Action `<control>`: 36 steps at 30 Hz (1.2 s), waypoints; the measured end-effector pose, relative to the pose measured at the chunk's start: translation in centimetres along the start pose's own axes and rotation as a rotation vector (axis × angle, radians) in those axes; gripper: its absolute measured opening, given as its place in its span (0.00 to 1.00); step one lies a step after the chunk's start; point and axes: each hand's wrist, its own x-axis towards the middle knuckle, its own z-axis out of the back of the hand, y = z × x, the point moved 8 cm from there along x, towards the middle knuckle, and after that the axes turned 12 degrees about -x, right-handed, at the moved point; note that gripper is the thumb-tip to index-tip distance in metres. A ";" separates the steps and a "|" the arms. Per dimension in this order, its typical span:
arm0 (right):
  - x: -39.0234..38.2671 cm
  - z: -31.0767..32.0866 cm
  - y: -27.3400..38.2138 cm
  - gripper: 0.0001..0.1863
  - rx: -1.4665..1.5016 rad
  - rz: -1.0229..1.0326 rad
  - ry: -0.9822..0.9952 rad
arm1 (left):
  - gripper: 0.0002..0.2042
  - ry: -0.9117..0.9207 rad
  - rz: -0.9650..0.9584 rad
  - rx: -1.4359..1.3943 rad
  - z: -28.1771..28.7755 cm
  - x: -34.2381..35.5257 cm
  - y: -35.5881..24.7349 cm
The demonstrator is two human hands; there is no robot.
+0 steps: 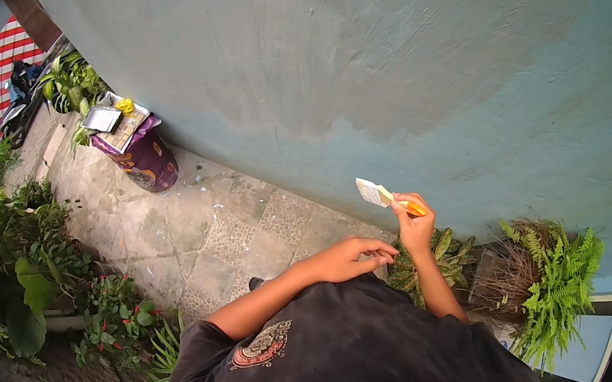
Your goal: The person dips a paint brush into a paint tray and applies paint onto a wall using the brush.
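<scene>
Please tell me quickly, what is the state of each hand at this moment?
Left hand: loosely open, with nothing visible in it.
Right hand: closed, holding an orange-handled, flat-headed tool; I cannot tell whether brush or scraper.

You have clear passage for the right hand (413, 226) leftward above the tiled floor (249, 238), bounded by the wall (348, 61) ahead, the fern (564, 283) at your right, the left hand (352, 257) near it, and the purple container (150, 163) farther left.

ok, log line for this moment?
right hand: holds orange-handled paintbrush | left hand: loosely open, near right forearm | wall: patchy gray-blue
</scene>
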 end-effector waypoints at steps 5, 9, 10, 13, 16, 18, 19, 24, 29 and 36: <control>1.0 -6.2 3.2 0.05 0.122 0.043 0.070 | 0.16 -0.075 0.011 -0.018 1.4 -5.3 0.8; 0.2 -13.4 7.1 0.05 0.183 0.095 0.117 | 0.16 -0.120 0.059 -0.028 3.4 -11.3 1.7; -0.4 -15.6 8.2 0.05 0.192 0.106 0.150 | 0.16 -0.155 0.053 -0.029 4.1 -12.8 1.8; -2.7 -21.7 12.1 0.05 0.267 0.149 0.235 | 0.17 -0.199 0.027 -0.049 5.4 -17.3 2.0; -5.1 -27.1 16.5 0.05 0.286 0.252 0.350 | 0.17 -0.247 0.040 -0.065 7.0 -22.1 2.1; -6.6 -30.2 18.6 0.06 0.293 0.318 0.405 | 0.18 -0.309 0.054 -0.033 8.2 -25.5 1.9; -7.2 -31.7 19.0 0.06 0.299 0.325 0.430 | 0.18 -0.336 0.049 -0.036 8.7 -27.0 1.9; -9.1 -37.9 20.5 0.06 0.363 0.259 0.522 | 0.18 -0.436 0.040 -0.028 10.4 -32.7 2.4; -11.0 -43.1 22.4 0.06 0.369 0.255 0.611 | 0.18 -0.521 0.018 -0.062 12.1 -36.7 2.5; -11.2 -50.5 24.4 0.05 0.392 0.284 0.737 | 0.17 -0.659 -0.033 -0.093 16.5 -40.9 2.9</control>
